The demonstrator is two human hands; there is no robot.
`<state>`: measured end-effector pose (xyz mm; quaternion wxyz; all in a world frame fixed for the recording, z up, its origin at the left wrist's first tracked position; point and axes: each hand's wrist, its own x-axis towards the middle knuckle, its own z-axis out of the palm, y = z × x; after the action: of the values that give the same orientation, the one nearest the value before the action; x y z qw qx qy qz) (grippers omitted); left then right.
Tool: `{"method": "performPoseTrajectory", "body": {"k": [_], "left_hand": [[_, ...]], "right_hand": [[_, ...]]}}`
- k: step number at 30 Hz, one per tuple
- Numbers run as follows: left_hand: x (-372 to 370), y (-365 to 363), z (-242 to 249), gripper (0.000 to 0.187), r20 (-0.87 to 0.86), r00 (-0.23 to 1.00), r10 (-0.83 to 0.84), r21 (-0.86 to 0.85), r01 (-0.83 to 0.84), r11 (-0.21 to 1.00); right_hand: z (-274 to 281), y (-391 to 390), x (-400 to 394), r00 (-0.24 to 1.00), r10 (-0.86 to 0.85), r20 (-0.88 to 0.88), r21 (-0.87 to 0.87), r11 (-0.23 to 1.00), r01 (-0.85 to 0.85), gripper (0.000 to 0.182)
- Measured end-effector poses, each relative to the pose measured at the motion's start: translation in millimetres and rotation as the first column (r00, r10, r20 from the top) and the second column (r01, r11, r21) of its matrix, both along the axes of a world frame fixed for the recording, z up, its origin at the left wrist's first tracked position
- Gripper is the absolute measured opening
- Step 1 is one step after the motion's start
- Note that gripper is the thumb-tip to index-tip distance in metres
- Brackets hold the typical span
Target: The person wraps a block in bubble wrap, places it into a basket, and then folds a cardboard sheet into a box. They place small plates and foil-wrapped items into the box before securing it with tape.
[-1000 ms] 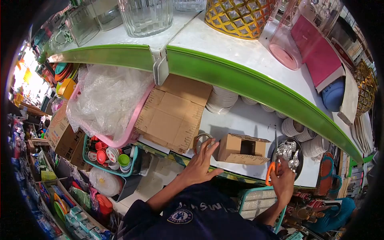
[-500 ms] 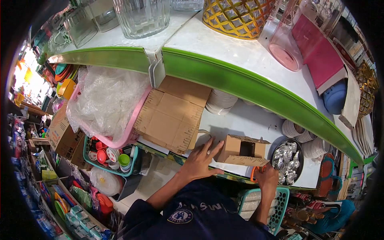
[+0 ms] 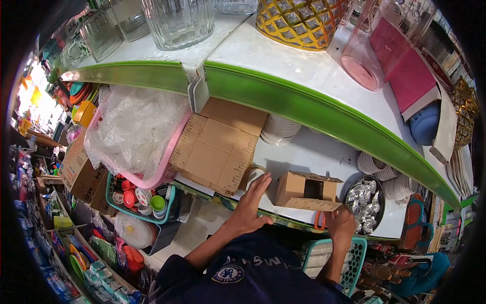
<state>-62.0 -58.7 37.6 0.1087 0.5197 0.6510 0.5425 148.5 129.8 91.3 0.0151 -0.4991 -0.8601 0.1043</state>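
On the white lower shelf stands a small brown cardboard box [image 3: 293, 191], a dark opening in its face. My right hand [image 3: 342, 221] is closed at the box's lower right edge on orange-handled scissors [image 3: 320, 221]; one handle loop shows beside the fingers, and most of the tool is hidden by hand and box. To the left, my left hand [image 3: 249, 210] is open with its palm towards the box and apart from it. Its fingertips overlap a roll of tape [image 3: 256, 173] lying by a flattened cardboard sheet [image 3: 217, 147].
A dark round pan [image 3: 378, 223] of foil-wrapped pieces sits right of my right hand. Stacked white bowls [image 3: 278, 127] stand further back. A green-edged shelf [image 3: 304, 99] overhangs, carrying glassware. At left is a pink tub [image 3: 169, 159] with bubble wrap; a teal basket [image 3: 358, 253] is below.
My left hand has drawn back from the box, its fingers now pointing up by the tape. The right hand has turned slightly at the scissors, and a thin tip now shows behind the box.
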Motion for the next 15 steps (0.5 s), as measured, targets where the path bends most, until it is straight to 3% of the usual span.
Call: {"method": "performPoseTrajectory", "body": {"k": [2, 3, 5, 6, 9, 15], "left_hand": [[1, 6, 2, 0.104, 0.084, 0.996, -0.043, -0.024, 0.045, 0.999], [3, 8, 3, 0.104, 0.084, 0.995, -0.044, -0.024, 0.047, 0.999], [7, 12, 3, 0.103, 0.129, 0.985, -0.11, 0.0, 0.111, 0.994], [9, 13, 3, 0.103, 0.129, 0.985, -0.113, 0.002, 0.114, 0.994], [16, 8, 3, 0.099, 0.116, 0.985, -0.129, -0.005, 0.131, 0.991], [18, -6, 9, 0.095, 0.182, 0.982, -0.041, 0.028, 0.037, 0.999]], "right_hand": [[0, 7, 7, 0.984, 0.109, -0.138, 0.161, 0.983, -0.086, 0.049], [7, 6, 4, 0.985, 0.107, -0.138, 0.161, 0.983, -0.084, 0.049], [29, 3, -5, 0.954, 0.057, -0.293, -0.193, 0.974, -0.117, 0.045], [27, 3, -4, 0.925, 0.188, -0.33, -0.133, 0.961, -0.243, 0.04], [28, -5, -13, 0.9, 0.248, -0.36, -0.174, 0.929, -0.326, 0.037], [17, -6, -23, 0.906, 0.166, -0.389, -0.293, 0.91, -0.293, 0.036]]}}
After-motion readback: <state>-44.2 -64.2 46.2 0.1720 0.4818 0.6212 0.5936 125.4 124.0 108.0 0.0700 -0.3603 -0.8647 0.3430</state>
